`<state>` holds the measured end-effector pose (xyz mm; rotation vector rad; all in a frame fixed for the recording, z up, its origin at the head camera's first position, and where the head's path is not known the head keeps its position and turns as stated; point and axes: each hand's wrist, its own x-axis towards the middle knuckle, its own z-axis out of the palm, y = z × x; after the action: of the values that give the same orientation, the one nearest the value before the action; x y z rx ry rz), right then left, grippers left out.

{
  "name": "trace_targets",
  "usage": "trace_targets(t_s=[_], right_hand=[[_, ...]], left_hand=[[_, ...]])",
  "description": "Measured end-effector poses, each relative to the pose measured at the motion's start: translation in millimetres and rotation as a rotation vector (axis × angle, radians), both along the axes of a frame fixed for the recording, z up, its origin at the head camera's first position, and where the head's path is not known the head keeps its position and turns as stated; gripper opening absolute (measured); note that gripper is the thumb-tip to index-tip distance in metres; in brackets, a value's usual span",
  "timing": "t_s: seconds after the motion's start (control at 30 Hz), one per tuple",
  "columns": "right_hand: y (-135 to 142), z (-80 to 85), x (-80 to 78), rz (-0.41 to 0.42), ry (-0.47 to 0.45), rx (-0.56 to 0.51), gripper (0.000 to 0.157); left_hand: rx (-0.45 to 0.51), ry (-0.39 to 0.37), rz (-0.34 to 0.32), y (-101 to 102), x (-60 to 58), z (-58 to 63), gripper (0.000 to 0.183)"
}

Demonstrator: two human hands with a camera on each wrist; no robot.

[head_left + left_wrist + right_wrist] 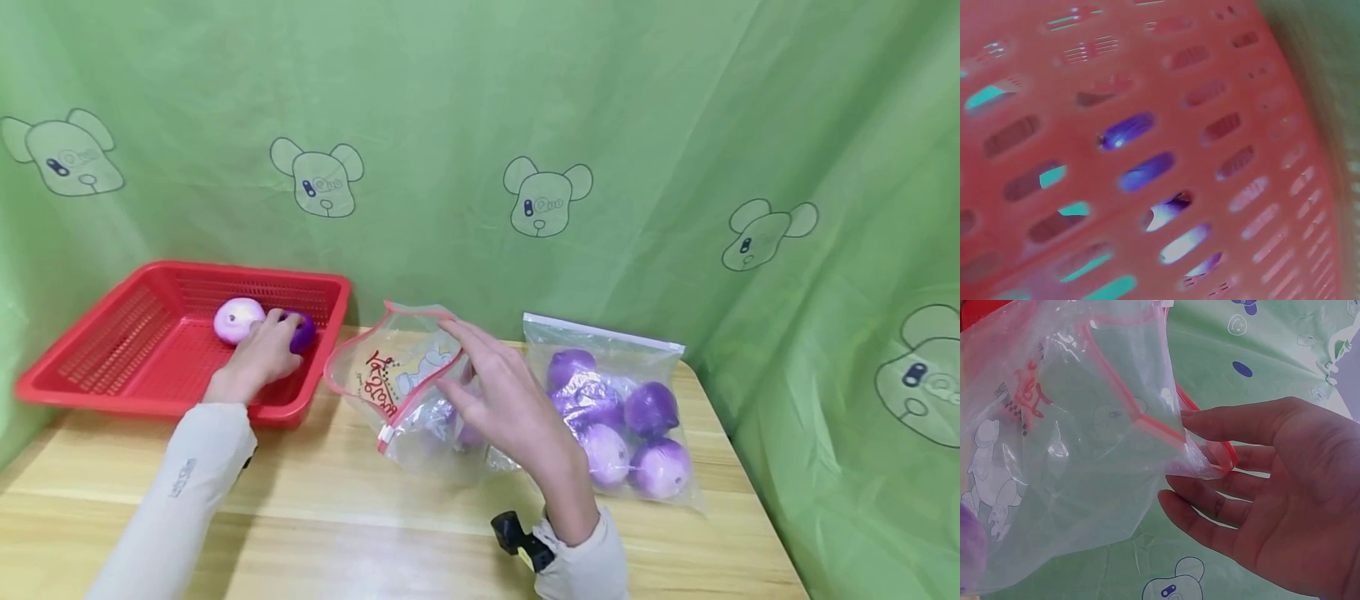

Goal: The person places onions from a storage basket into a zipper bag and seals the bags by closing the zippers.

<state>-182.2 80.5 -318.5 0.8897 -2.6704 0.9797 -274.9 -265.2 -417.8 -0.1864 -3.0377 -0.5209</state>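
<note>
My left hand (264, 354) reaches over the front rim of the red basket (161, 408), fingers curled over a dark purple onion (303, 332). Beside that hand lies a paler purple onion (238, 320). The left wrist view shows mostly the slotted basket wall (1166, 137), with purple glimpsed through the slots. My right hand (510, 400) holds the mouth edge of a clear zip bag (360, 375) with red trim, thumb and fingers on either side of the edge (1160, 431). The bag gapes, and some purple shows low inside it.
A second clear zip bag (611, 337), holding several purple onions (651, 408), lies on the wooden table (360, 533) right of the right hand. A green curtain (450, 100) with bear-head drawings hangs behind the table and along its right side.
</note>
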Motion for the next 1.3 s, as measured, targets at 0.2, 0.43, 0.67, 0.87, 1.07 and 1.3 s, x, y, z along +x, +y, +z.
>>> trace_targets(t_s=[0.2, 0.43, 0.67, 0.87, 1.07, 1.3], right_hand=[[-0.3, -0.8, -1.0, 0.003, 0.005, 0.007, 0.073], [-0.7, -1.0, -1.4, 0.006, 0.007, 0.002, 0.072], [-2.8, 0.7, -1.2, 0.001, 0.029, 0.005, 0.072], [-3.4, -0.6, 0.2, 0.0, 0.009, 0.02, 0.073], [-3.4, -1.9, 0.4, -0.003, 0.01, 0.023, 0.074], [-3.4, -3.6, 0.6, 0.012, -0.002, 0.002, 0.074]], left_hand=[[0.0, -0.025, 0.041, 2.8, 1.8, 1.9, 0.062], [0.015, -0.03, -0.005, 3.7, 12.5, -3.1, 0.063], [0.076, -0.008, 0.075, -0.2, 35.5, 1.3, 0.064], [0.079, 0.05, 0.129, -2.5, 49.2, 8.5, 0.064], [0.097, 0.126, 0.152, 4.2, 54.2, 5.9, 0.067], [0.182, 0.402, 0.259, 16.6, 49.6, -2.0, 0.072]])
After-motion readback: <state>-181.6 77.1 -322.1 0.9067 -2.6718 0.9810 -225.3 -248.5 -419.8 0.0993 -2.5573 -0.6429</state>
